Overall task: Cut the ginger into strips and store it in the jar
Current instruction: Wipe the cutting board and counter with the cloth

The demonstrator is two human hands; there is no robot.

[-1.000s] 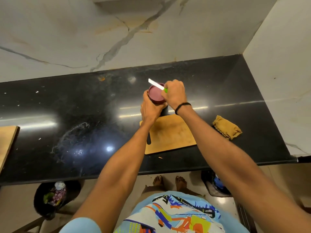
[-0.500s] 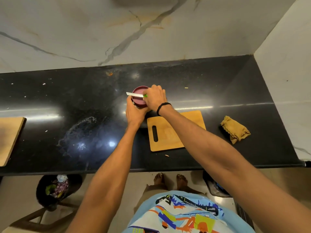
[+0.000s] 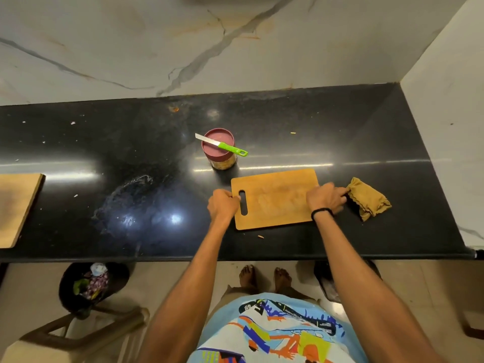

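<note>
**A:** What does the room look like on your feed?

**B:** I see a glossy black surface running along a veined marble wall. A plain white wall closes off its right end. On the floor below left there is a bin next to a stool.

**A:** Where is the jar?

**B:** The jar stands lidded just behind the board, near its left end. Something yellowish shows through its side. The knife lies across the lid. A cloth lies just right of the board, and a second board is at the far left.

**A:** And the grips?

**B:** My left grip is curled round the board's handle end, by the slot. My right grip covers the board's right edge, with its fingertips at the cloth. I cannot tell whether it grasps anything.
</note>
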